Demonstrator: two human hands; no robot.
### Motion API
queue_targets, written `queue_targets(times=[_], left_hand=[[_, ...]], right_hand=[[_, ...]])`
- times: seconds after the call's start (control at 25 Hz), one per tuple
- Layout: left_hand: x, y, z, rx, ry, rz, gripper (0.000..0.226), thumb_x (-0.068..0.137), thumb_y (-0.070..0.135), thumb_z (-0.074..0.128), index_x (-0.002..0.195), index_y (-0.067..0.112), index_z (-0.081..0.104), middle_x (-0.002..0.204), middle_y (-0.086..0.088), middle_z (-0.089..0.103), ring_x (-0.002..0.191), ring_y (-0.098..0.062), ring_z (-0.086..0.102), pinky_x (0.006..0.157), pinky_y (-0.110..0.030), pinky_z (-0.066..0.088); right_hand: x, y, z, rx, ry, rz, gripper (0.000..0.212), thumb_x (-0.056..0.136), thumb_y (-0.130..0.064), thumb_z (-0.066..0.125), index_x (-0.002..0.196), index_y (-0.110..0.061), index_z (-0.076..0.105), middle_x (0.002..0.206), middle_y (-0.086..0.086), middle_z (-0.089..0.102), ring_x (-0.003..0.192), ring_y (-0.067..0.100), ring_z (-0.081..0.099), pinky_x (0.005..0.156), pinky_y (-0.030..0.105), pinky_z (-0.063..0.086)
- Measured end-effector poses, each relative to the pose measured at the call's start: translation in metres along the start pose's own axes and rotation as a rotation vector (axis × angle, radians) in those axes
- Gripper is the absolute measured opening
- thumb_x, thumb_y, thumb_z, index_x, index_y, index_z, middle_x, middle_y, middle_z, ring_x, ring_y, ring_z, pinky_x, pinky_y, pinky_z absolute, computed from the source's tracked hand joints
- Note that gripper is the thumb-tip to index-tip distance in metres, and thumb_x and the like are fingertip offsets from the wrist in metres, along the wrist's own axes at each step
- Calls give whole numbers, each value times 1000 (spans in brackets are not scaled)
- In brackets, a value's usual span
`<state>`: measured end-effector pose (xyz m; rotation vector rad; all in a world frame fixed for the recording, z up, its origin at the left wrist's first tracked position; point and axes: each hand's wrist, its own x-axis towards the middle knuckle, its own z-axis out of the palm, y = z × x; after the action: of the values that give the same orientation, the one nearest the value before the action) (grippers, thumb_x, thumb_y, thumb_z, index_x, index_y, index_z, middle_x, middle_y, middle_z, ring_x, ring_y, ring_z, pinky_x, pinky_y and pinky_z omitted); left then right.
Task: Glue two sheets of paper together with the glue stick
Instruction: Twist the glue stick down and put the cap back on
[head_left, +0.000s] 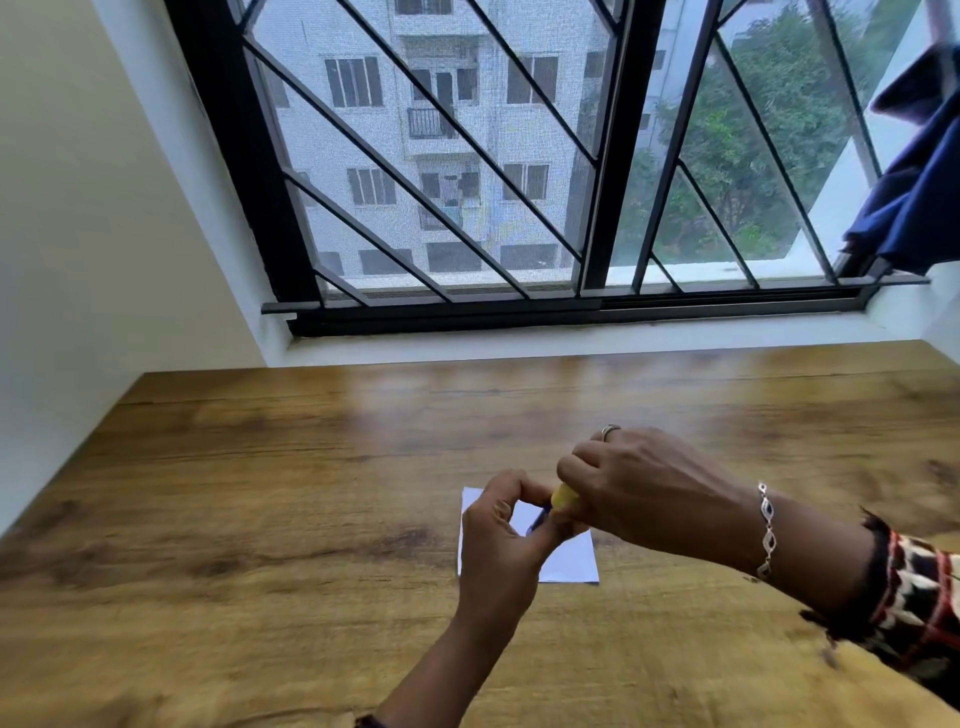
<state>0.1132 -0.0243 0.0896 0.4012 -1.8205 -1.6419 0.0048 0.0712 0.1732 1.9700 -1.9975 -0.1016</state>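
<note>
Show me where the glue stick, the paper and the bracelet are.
glue stick (563, 497): head view, on its yellow end showing between the two hands.
paper (571, 561): head view, on the bare white corner near the right hand.
bracelet (767, 530): head view, on a silver link at the right wrist.

paper (569, 564) on table (260, 493), under hands (571, 499)

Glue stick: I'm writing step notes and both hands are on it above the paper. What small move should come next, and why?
Probably pull the two ends apart to uncap it. The left hand and right hand each grip an end of the glue stick, held above the white paper on the table. No glue tip is visible.
</note>
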Motion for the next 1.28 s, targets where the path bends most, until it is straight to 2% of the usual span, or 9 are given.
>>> queue_targets(times=[0.24, 0.36, 0.44, 0.56, 0.68, 0.76, 0.88, 1.04, 1.28], left_hand=[[-4, 0, 2, 52, 28, 61, 22, 66, 26, 76, 68, 13, 59, 67, -2, 61, 68, -15, 55, 66, -34, 46], [-4, -2, 4, 39, 32, 68, 20, 67, 21, 76, 67, 15, 57, 65, 3, 56, 66, -7, 52, 64, -23, 43], [-3, -4, 3, 37, 45, 68, 17, 69, 14, 74, 68, 19, 58, 67, 4, 58, 68, -3, 55, 65, -14, 44], [-1, -6, -1, 70, 72, 101, 13, 70, 12, 73, 74, 20, 64, 75, 5, 67, 78, -5, 62, 71, -9, 44], [-2, -5, 0, 187, 44, 124, 14, 72, 23, 72, 85, 21, 65, 80, 8, 69, 82, -5, 62, 72, -9, 43], [-3, -7, 1, 349, -38, 150, 37, 73, 31, 74, 106, 21, 62, 106, 7, 67, 100, 1, 56, 85, -6, 38], [-1, -19, -2, 767, -138, 256, 78, 78, 55, 53, 139, 10, 34, 148, -5, 31, 142, -20, 19, 118, -28, 5], [4, -26, -15, 1086, -164, 248, 87, 80, 62, 30, 142, 3, 15, 151, -15, 7, 138, -41, 1, 112, -34, -14], [6, -40, -24, 1199, -211, 128, 96, 71, 78, -3, 138, 11, -15, 148, -8, -23, 138, -36, -21, 108, -30, -26]], right_hand=[[1, -14, 6, -77, 139, 242, 50, 80, -50, 44, 41, -19, 45, 33, 0, 48, 29, 15, 45, 35, 18, 20], [1, -22, 8, 5, 156, 371, 49, 78, -53, 37, 42, -19, 40, 34, -1, 47, 31, 16, 45, 39, 18, 18], [-4, -29, 10, 153, 160, 442, 44, 78, -55, 40, 55, -19, 48, 45, -3, 53, 39, 16, 49, 40, 20, 22], [-11, -41, 23, 657, 204, 577, 24, 79, -44, 58, 86, -22, 53, 72, -7, 60, 58, 13, 55, 49, 24, 39], [-14, -49, 40, 1007, 371, 717, 18, 76, -16, 69, 84, -22, 54, 80, -4, 63, 69, 10, 59, 53, 22, 46], [-17, -46, 50, 1055, 439, 779, 20, 74, -12, 71, 80, -22, 54, 75, -7, 65, 69, 7, 61, 50, 15, 44], [-31, -26, 67, 1020, 474, 876, 20, 74, -10, 70, 78, -19, 52, 66, -7, 69, 63, 4, 63, 47, 10, 41], [-55, 6, 92, 884, 478, 1067, 19, 71, -9, 73, 79, -11, 56, 69, -4, 63, 61, 14, 62, 50, 14, 43], [-65, 19, 125, 823, 358, 1117, 21, 71, -13, 74, 82, -9, 57, 76, 4, 64, 64, 20, 60, 54, 26, 42]])
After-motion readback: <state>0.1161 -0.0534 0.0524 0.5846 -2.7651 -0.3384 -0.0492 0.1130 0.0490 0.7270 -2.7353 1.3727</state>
